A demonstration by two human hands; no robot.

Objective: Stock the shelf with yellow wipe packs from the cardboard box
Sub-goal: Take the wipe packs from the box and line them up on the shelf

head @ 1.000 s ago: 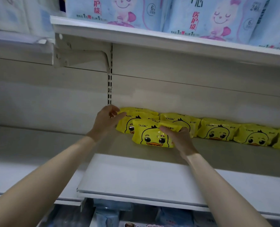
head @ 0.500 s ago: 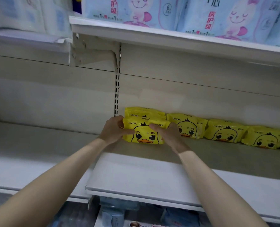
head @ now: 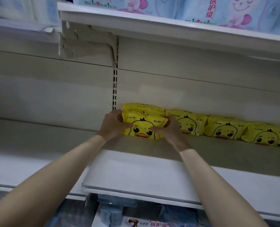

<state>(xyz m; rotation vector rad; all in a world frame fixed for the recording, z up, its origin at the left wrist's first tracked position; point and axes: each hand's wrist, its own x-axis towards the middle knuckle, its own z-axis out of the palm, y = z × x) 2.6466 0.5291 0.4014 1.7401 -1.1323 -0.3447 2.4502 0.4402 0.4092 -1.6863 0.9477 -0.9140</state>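
A yellow wipe pack (head: 144,126), printed with a cartoon duck face and the letters "Ckak", is held upright at the left end of a white shop shelf (head: 152,174), its front facing the camera. The left hand (head: 112,124) grips the pack's left end, fingers curled behind it and thumb lying across the front. The right hand (head: 168,130) grips the right end the same way, thumb pointing in towards the duck's eyes. The pack's lower edge sits at the level of the shelf; whether it rests there cannot be told.

Directly behind it more yellow packs (head: 143,107) stand stacked against the back panel, their tops showing above the held one. To the right, a row of matching duck packs (head: 224,128) runs along the back of the shelf, each touching the next. A slotted metal upright (head: 115,86) rises just left of the stack. Above, an upper shelf (head: 152,25) carries pale blue packages with pink cartoon figures (head: 218,10). Below the shelf's front edge, blue packages (head: 113,213) are partly visible.
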